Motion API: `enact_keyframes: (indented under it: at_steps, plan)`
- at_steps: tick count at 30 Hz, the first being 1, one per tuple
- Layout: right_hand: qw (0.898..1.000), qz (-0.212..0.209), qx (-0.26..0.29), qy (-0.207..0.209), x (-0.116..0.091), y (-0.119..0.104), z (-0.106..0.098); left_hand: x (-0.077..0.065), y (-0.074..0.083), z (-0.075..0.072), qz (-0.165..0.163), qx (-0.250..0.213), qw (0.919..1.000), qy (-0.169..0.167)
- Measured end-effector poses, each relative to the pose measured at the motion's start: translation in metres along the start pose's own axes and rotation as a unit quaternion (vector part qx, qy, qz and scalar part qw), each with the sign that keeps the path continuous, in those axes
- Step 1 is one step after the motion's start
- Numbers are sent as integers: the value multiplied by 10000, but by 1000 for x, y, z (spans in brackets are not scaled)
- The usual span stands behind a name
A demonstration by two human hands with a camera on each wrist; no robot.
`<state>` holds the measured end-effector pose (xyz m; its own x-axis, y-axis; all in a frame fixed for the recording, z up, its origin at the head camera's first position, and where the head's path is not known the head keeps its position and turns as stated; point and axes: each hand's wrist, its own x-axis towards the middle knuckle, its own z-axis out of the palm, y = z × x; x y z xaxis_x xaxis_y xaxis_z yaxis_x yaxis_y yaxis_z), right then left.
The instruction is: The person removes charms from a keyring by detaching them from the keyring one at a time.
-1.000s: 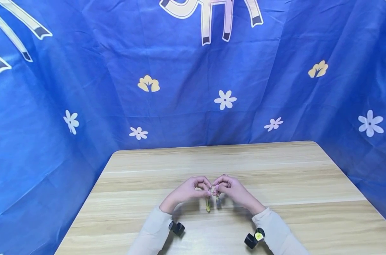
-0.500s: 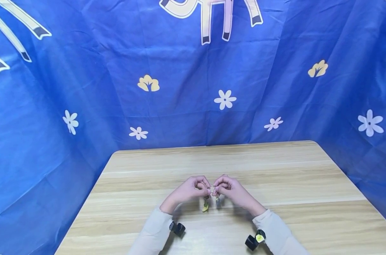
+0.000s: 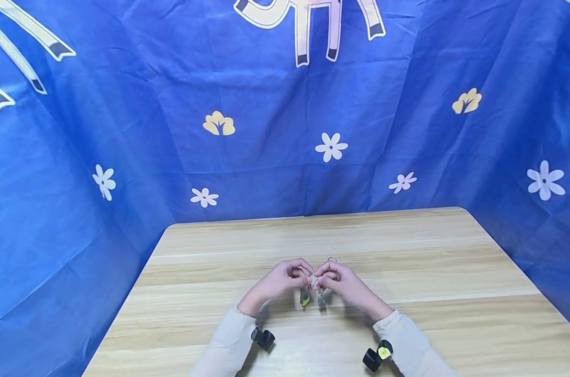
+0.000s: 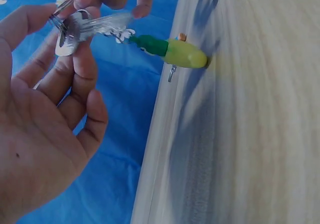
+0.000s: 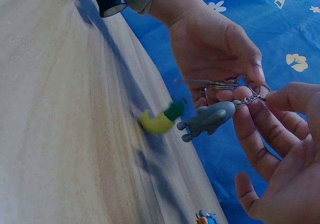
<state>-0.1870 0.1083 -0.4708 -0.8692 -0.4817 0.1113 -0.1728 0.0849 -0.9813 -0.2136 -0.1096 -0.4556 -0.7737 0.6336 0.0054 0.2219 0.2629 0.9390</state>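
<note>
In the head view both hands meet over the table, fingertips almost touching. My left hand [image 3: 285, 280] pinches a key ring between thumb and fingers. Metal keys [image 4: 72, 32] hang from it, with a yellow and green charm [image 4: 185, 53] dangling on a short chain below them. My right hand [image 5: 280, 154] pinches the split ring [image 5: 262, 90] from the other side. A grey animal-shaped charm [image 5: 210, 118] hangs by a small chain at its fingers. How the rings link is partly hidden by the fingertips.
The wood-grain table [image 3: 219, 251] lies under both hands, with a blue printed curtain [image 3: 266, 157] behind it. A small orange and blue object [image 5: 207, 217] shows at the bottom of the right wrist view. Black wrist cameras [image 3: 374, 357] sit on the sleeves.
The yellow and green charm has swung and turned below my left hand. Fingertips shift slightly at the ring; both arms stay nearly in place.
</note>
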Motion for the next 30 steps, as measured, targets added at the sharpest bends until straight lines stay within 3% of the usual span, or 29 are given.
enact_keyframes:
  at_steps: [11, 21, 30]
  plan:
    - [9983, 462, 269, 234, 0, 4, -4, 1, -3, -2, 27, 36, 9998, -177]
    - [9975, 272, 650, 99, -1, 8, -7, -1, -6, -4, -10, 420, 9990, -147]
    - [9973, 285, 659, 159, 0, 7, -5, 0, -4, -4, 80, 289, 9995, -5]
